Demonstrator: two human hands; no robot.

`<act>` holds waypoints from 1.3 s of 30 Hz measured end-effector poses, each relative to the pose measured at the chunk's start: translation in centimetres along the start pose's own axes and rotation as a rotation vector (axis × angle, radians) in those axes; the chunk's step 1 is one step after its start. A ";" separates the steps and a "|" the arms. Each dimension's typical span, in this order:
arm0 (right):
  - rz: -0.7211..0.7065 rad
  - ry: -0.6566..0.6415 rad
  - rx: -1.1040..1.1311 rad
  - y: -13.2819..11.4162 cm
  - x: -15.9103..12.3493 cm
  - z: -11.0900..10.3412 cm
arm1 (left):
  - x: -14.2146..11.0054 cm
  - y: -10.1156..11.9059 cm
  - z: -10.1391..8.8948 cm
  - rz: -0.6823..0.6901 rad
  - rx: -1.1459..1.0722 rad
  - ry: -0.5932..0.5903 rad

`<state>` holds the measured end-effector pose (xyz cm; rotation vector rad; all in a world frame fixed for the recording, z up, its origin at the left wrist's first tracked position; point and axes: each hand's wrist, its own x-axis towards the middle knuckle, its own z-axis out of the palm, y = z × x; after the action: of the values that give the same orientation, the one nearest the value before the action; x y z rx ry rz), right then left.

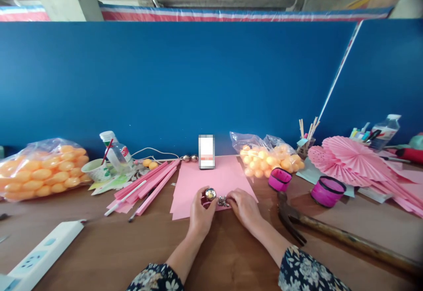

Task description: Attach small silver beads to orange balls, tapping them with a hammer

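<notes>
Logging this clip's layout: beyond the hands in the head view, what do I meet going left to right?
Bag of orange balls → pink paper strips → two silver balls → upright pixelated device → second bag of orange balls → pink paper fans.

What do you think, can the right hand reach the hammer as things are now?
Probably yes: the hammer lies close by on that side, and nothing stands between. But the right hand is busy at the small silvery pieces.
</notes>
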<state>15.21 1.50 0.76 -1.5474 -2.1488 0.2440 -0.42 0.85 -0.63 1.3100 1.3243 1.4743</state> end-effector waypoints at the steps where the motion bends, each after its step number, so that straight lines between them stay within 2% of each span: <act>1: 0.003 0.006 0.000 0.0 0.0 0.1 | 0.0 0.1 0.0 -0.002 0.007 -0.005; 14: 0.005 0.039 -0.004 -0.1 -0.1 0.1 | 0.1 -0.5 0.3 0.029 0.056 -0.051; 20: 0.005 0.083 0.007 -0.3 -0.2 0.1 | 0.0 -0.4 0.3 0.036 0.059 -0.040; 39: -0.032 0.090 -0.053 -0.1 -0.3 0.3 | 0.0 -0.3 0.5 0.051 0.050 -0.026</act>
<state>15.09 1.24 0.45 -1.5220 -2.1235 0.1060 0.01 1.05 -0.98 1.3994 1.3278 1.4618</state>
